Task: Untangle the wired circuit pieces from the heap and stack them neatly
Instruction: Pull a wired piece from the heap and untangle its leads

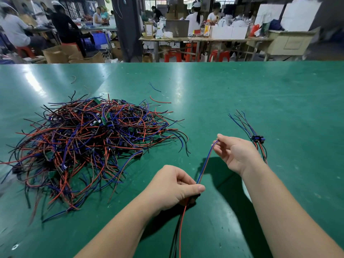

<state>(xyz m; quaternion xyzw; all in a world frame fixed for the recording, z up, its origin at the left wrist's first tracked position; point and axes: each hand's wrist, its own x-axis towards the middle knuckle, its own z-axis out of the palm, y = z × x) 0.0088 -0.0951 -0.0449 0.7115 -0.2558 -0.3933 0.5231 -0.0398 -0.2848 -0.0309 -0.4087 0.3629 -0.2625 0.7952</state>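
A big tangled heap (pixel 89 142) of red, blue and black wires with small circuit boards lies on the left of the green table (pixel 242 94). My left hand (pixel 173 187) grips one wired circuit piece (pixel 204 164) near its board. Red and black wires hang below that hand. My right hand (pixel 234 153) pinches the far end of the piece's blue and brown wires, stretched between both hands. A small stack of sorted pieces (pixel 256 139) lies just right of my right hand, wires fanned out.
Loose wire scraps, a blue one (pixel 154 87) and a red one (pixel 160 101), lie beyond the heap. The table's far edge (pixel 167 62) runs across the view. Behind it are red stools, cardboard boxes, other tables and seated people.
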